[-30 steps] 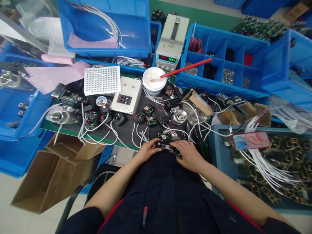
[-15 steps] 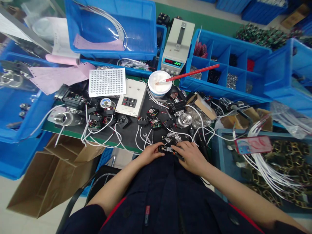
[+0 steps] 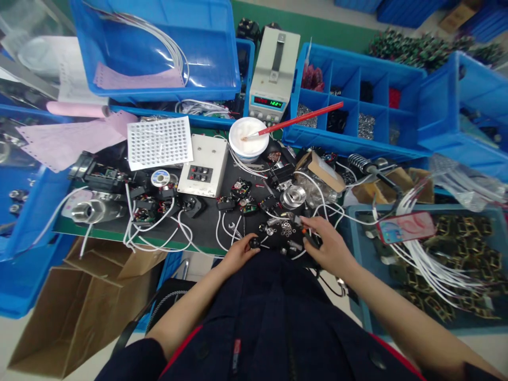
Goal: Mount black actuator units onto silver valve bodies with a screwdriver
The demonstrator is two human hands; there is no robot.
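Observation:
My left hand (image 3: 239, 254), at the bench's front edge, pinches a small round black part (image 3: 254, 243) between thumb and fingers. To its right, my right hand (image 3: 329, 247) is closed around a pair of pliers (image 3: 311, 241) with dark and orange handles; the jaws point up and left, apart from the black part. Between the hands lie small metal rings (image 3: 286, 228) and a small round metal piece (image 3: 270, 231). A wrench (image 3: 234, 229) lies just beyond my left hand. Above the pliers sits a silver round housing (image 3: 293, 196).
Wired circuit assemblies (image 3: 246, 203) and white cables spread over the black mat. Behind stand a white tub (image 3: 248, 151) with a red brush (image 3: 304, 120), a power supply (image 3: 273, 74) and a divided blue bin (image 3: 353, 140). A soldering iron holder (image 3: 359, 163) stands at right.
My right hand and the pliers have moved right and away from the black part in my left hand. The left hand keeps its pinch. The whole view has shifted slightly.

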